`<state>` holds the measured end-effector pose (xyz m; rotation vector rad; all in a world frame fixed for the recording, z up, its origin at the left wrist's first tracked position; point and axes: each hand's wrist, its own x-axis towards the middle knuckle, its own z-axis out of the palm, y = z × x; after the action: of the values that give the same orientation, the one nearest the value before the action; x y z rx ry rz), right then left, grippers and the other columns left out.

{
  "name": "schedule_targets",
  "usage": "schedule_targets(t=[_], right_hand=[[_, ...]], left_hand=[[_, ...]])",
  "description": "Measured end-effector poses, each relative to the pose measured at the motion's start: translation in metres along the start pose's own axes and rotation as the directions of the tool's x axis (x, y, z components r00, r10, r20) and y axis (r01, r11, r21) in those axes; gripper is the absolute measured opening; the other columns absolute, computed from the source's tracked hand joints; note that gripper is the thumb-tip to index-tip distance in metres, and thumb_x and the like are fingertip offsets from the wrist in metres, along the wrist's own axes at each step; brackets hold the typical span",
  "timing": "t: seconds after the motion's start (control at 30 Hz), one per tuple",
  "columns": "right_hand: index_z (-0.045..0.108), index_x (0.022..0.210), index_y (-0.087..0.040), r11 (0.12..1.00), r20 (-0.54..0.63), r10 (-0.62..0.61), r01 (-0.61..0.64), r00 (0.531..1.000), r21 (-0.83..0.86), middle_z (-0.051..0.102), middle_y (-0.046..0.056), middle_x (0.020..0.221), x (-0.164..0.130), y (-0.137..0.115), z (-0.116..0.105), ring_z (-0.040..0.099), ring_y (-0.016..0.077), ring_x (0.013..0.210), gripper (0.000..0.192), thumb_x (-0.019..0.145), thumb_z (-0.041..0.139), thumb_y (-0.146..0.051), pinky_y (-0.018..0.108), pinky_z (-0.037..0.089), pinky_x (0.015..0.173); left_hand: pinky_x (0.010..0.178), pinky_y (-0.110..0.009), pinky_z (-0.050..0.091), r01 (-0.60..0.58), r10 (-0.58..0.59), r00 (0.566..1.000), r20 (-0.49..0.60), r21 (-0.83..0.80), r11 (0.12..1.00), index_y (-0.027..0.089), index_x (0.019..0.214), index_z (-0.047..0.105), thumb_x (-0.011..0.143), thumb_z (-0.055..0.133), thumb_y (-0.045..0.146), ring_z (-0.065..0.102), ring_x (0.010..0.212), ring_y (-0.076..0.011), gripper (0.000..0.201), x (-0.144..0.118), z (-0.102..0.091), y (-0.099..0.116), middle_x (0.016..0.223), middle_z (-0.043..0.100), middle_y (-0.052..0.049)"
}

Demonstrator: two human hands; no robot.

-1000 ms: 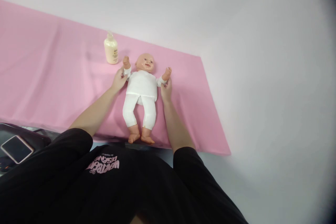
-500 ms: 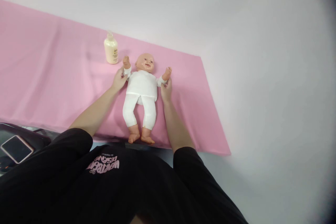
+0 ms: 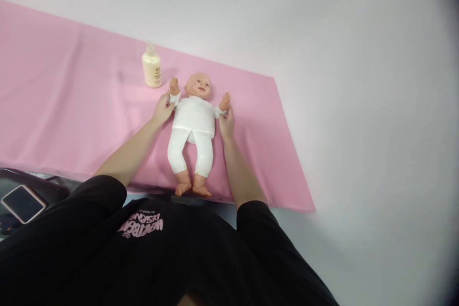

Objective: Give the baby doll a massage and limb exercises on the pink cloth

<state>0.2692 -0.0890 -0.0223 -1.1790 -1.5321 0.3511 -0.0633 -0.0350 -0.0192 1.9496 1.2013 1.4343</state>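
A baby doll (image 3: 194, 117) in a white top and white trousers lies on its back on a pink sheet (image 3: 89, 91), its bare feet toward me. My left hand (image 3: 164, 109) is closed around the sleeved forearm on the doll's left side in the picture. On the other side, my right hand (image 3: 227, 123) grips the opposite sleeved forearm. Both of the doll's small hands are raised beside its head. White flecks or shine show on its face. Close to my left hand, a cream-coloured pump bottle (image 3: 152, 68) stands upright.
A phone (image 3: 23, 204) with a dark screen lies on a black surface (image 3: 53, 192) at the lower left. The sheet's right edge slants down beyond my right arm. A pale plain surface (image 3: 358, 105) lies past it.
The doll's arms have shifted slightly inward, most clearly the one in my right hand, which moved left toward the head. The bottle and the doll's body have stayed in place.
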Motion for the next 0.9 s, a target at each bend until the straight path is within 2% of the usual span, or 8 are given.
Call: schedule_targets(t=[0.1,0.23,0.37,0.57,0.7,0.9], right_hand=[[0.068,0.148,-0.024,0.998,-0.025,0.021,-0.022,0.999,-0.059,0.077,0.014,0.146,-0.001,-0.002,0.003,0.070,0.0309,0.142,0.054,0.096,0.055,-0.018,0.060,0.056,0.130],[0.077,0.135,-0.027,0.989,0.065,-0.044,0.052,0.997,-0.138,0.079,0.011,0.141,-0.002,-0.006,0.006,0.071,0.0291,0.139,0.062,0.083,0.051,-0.005,0.057,0.053,0.134],[0.077,0.136,-0.026,0.987,0.068,-0.048,0.058,0.997,-0.150,0.079,0.011,0.142,-0.001,-0.007,0.005,0.070,0.0286,0.139,0.067,0.080,0.050,-0.003,0.057,0.053,0.134],[0.076,0.136,-0.027,0.989,0.065,-0.027,0.036,0.998,-0.146,0.079,0.011,0.142,-0.001,-0.009,0.005,0.070,0.0281,0.139,0.063,0.083,0.051,-0.005,0.055,0.053,0.134],[0.076,0.136,-0.025,0.992,0.074,0.008,0.002,0.997,-0.130,0.078,0.013,0.143,-0.001,-0.015,0.004,0.070,0.0313,0.140,0.058,0.086,0.052,-0.008,0.059,0.050,0.136],[0.077,0.134,-0.023,0.994,0.084,0.035,-0.026,0.996,-0.106,0.078,0.015,0.145,0.000,-0.021,0.002,0.068,0.0332,0.142,0.056,0.085,0.052,-0.011,0.062,0.048,0.137]], left_hand=[[0.125,-0.059,0.055,-0.056,0.043,0.994,0.101,0.132,0.990,0.019,0.158,0.065,0.104,0.058,0.033,0.067,0.138,-0.0372,0.056,-0.002,-0.003,0.007,0.143,0.074,-0.018],[0.131,-0.061,0.049,-0.146,0.093,0.969,0.230,0.224,0.964,0.018,0.158,0.069,0.092,0.053,0.015,0.063,0.142,-0.0369,0.068,-0.004,-0.003,0.012,0.149,0.070,-0.018],[0.130,-0.060,0.049,-0.149,0.095,0.970,0.225,0.236,0.960,0.019,0.159,0.068,0.089,0.052,0.011,0.063,0.141,-0.0357,0.072,-0.004,-0.002,0.011,0.149,0.069,-0.017],[0.131,-0.056,0.050,-0.142,0.091,0.972,0.215,0.235,0.962,0.017,0.159,0.067,0.089,0.051,0.011,0.064,0.141,-0.0339,0.073,-0.004,-0.002,0.013,0.148,0.070,-0.017],[0.131,-0.056,0.049,-0.124,0.072,0.974,0.212,0.239,0.963,0.018,0.160,0.067,0.088,0.051,0.011,0.064,0.141,-0.0334,0.074,-0.004,-0.003,0.016,0.147,0.070,-0.017],[0.130,-0.057,0.050,-0.131,0.087,0.976,0.199,0.219,0.967,0.013,0.159,0.068,0.087,0.052,0.011,0.065,0.138,-0.0358,0.074,-0.004,-0.002,0.015,0.144,0.071,-0.020]])
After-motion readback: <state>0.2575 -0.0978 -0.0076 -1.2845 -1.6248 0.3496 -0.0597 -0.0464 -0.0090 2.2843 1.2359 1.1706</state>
